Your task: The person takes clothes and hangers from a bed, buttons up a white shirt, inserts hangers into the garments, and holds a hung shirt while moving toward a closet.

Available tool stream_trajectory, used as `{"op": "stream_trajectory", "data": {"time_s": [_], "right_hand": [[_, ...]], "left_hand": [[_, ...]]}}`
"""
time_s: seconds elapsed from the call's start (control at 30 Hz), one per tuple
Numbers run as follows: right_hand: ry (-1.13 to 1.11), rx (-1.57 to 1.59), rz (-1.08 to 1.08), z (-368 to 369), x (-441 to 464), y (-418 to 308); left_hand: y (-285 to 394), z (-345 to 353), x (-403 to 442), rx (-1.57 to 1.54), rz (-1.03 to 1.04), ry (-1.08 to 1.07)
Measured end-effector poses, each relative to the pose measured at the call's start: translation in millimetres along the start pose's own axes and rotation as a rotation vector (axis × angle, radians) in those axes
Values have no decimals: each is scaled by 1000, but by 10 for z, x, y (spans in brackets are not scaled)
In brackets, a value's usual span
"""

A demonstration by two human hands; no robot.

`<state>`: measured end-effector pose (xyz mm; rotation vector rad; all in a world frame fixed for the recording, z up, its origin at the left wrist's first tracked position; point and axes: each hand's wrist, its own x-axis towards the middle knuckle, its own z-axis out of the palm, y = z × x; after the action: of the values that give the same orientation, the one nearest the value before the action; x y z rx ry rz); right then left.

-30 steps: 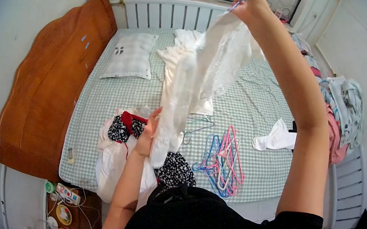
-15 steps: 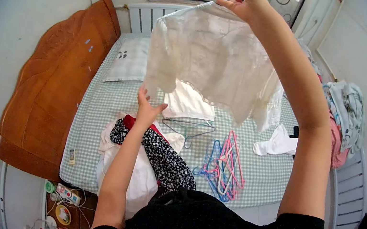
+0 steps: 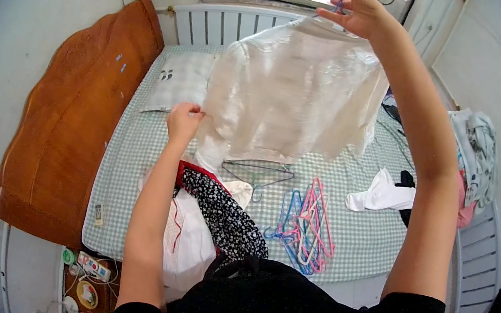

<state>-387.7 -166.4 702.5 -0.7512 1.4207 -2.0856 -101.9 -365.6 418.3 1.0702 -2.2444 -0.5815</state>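
Note:
A sheer white blouse (image 3: 294,91) hangs spread out on a blue hanger (image 3: 338,5) above the bed. My right hand (image 3: 357,16) is closed round the top of that hanger, near the window. At the blouse's left side my left hand (image 3: 185,120) pinches the edge of a sleeve. Behind and below the blouse, a grey hanger (image 3: 258,172) lies on the checked sheet. Pink, blue and white hangers (image 3: 304,228) lie in a pile nearer to me.
A black floral garment (image 3: 224,215) and white clothes (image 3: 190,239) are heaped at the bed's near edge. White socks (image 3: 380,193) lie on the right, a pillow (image 3: 180,82) at the back left. More clothes (image 3: 479,155) hang over the right rail (image 3: 477,261).
The blouse has swung from a narrow, side-on shape to face me. My right hand has shifted slightly right and down; my left hand rose, opened, then closed on the sleeve.

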Motion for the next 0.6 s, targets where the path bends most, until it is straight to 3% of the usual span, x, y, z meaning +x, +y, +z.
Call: {"op": "stream_trajectory", "data": {"time_s": [0.03, 0.07, 0.13, 0.2, 0.23, 0.47, 0.53, 0.6], "right_hand": [[-27, -3, 11, -124, 64, -9], [-54, -6, 22, -135, 44, -17], [48, -44, 14, -237, 104, -18], [72, 27, 88, -505, 320, -39], [122, -40, -10, -333, 37, -54], [60, 41, 70, -652, 247, 68], [120, -62, 124, -618, 85, 135], [43, -428, 232, -655, -4, 209]], "left_hand": [[-116, 9, 52, -104, 22, -240], [-247, 74, 59, -102, 20, -241], [-457, 208, 6, -151, 248, 130], [-394, 108, -62, -279, 163, 123], [-355, 54, -107, -407, 78, 119], [-234, -37, -319, -438, 102, 171], [-265, 32, -376, -497, 227, 88], [-376, 178, -454, -476, 217, 33]]}}
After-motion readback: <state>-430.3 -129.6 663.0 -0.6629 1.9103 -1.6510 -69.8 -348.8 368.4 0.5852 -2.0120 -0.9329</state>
